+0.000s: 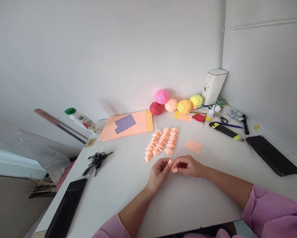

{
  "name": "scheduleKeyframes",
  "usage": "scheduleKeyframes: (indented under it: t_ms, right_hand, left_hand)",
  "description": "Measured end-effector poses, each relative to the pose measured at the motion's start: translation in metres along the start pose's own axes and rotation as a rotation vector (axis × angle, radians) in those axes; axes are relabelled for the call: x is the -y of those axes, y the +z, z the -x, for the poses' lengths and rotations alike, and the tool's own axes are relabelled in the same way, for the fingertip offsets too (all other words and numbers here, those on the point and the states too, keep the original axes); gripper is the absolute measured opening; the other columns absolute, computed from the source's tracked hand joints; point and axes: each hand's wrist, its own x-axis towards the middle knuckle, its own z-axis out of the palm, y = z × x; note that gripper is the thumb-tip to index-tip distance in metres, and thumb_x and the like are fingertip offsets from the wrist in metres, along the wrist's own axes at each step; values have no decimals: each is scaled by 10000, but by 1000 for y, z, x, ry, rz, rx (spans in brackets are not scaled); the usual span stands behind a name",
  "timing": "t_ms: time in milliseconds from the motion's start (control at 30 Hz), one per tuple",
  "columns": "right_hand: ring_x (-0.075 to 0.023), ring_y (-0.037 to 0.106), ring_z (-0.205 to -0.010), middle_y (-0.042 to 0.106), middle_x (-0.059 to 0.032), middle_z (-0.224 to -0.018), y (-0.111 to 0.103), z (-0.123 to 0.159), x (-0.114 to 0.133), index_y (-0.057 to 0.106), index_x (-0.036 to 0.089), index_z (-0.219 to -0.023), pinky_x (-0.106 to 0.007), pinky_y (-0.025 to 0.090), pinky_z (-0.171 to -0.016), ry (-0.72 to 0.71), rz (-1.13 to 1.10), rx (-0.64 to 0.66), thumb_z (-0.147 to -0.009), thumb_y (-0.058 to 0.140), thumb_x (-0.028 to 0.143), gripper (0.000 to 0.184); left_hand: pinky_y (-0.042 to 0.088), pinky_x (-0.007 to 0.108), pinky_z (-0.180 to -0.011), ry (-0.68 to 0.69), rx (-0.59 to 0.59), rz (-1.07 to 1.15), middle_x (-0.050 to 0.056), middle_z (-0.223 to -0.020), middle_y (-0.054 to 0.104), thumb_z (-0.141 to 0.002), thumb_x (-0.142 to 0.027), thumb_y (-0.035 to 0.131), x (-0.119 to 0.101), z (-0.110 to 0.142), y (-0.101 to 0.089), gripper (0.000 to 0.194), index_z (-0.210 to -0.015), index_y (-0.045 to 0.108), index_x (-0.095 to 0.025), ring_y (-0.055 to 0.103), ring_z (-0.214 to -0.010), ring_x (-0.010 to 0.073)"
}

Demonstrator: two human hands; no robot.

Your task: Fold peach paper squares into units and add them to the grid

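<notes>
Between my two hands is a small folded piece of peach paper. My left hand pinches its left side between thumb and fingers. From the right, the fingertips of my right hand close on its other edge. Just beyond the hands, several peach folded paper units stand in slanting rows, each with a raised pointed ridge. A flat peach paper rectangle lies beyond my right hand.
Faceted paper balls line the wall. Peach sheets carry a purple paper. A bottle, keys and black slab are left; glue, cutter and black case right.
</notes>
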Motion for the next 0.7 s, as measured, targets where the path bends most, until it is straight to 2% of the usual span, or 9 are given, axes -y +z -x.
scheduleKeyframes:
  t_ms: [167,367,533,700]
  right_hand:
    - [-100,536,-527,592,11,-629,3,0,-1,654,159,-767,-231,490,-526,-13,-27,-67,-752,591,189,72]
    - [-102,559,-527,660,-27,-731,3,-1,-2,683,164,-781,-236,492,-529,-52,17,-66,-775,590,204,101]
    - [-109,540,-524,612,-22,-682,2,-3,-3,685,163,-785,-237,454,-509,-119,87,-75,-775,617,230,97]
    - [-100,534,-526,594,-19,-704,1,-2,1,666,159,-767,-228,441,-501,-69,61,-75,-783,616,253,108]
  left_hand:
    - [344,199,-463,-21,-11,-8,-43,-611,461,-777,-515,570,3,-1,-2,469,-1046,557,-131,374,-485,62]
    - [363,240,-526,-25,71,-78,2,-713,533,-781,-516,561,1,2,-1,541,-1173,525,-144,416,-549,92]
    - [384,257,-569,-15,68,-135,-22,-669,483,-804,-459,547,3,2,-2,493,-1192,519,-155,415,-571,106]
    - [407,268,-613,38,91,-204,3,-734,521,-844,-383,498,9,2,-3,417,-1202,509,-170,454,-627,122]
